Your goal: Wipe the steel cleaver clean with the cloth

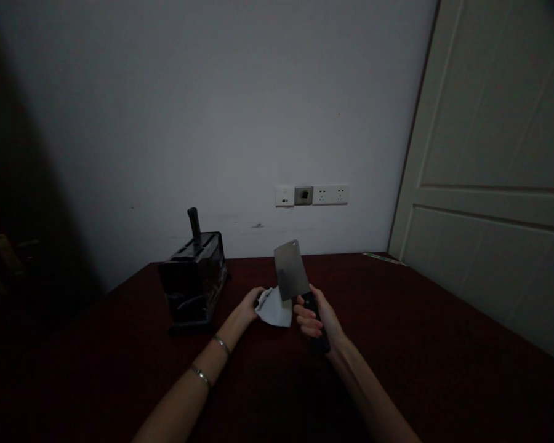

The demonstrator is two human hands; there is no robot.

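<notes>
the cleaver (290, 269) stood nearly upright above the middle of the table, its broad grey blade tilted a little to the left, a small hole near its top corner. its black handle (322, 337) ran down and to the right through the right hand (317, 315), whose fingers were curled tight around it in a full grip. just to the left of the blade's lower edge, and touching or almost touching it, was a crumpled white cloth (274, 309). the left hand (250, 303) was closed on the cloth's left side, pinching it in a bunch. two thin bracelets (221, 344) showed on the left forearm.

left of the hands and near them, a dark knife block (194, 280) sat on the table with several slots in its top; one dark knife handle (194, 224) stuck up from a slot at the back. the table (420, 344) was a deep red-brown. behind it rose a plain pale wall (212, 111) with a row of sockets and a switch (312, 195) low down. a pale panelled door (493, 154) filled the right side. the room was dim, and the far left was too dark to make out.
</notes>
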